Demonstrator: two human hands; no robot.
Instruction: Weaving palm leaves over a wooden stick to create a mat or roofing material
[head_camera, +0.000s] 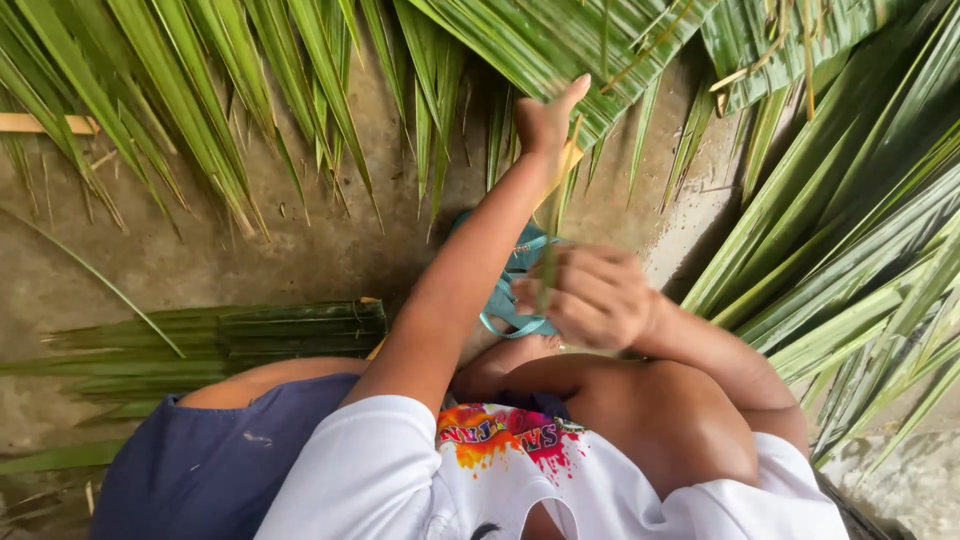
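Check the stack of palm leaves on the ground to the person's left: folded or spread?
Folded. The leaf bundle lies as a flat, compact stack with a squared-off end, unlike the fanned fronds above it.

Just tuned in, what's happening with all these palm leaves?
A person sits on a concrete floor among long green palm fronds. The left hand reaches up to a frond ahead and grips it near its pale midrib. The right hand is closed around a narrow green leaflet, close to the body. A teal sandal shows beneath the hands, and a folded bundle of leaves lies on the floor beside the knee.
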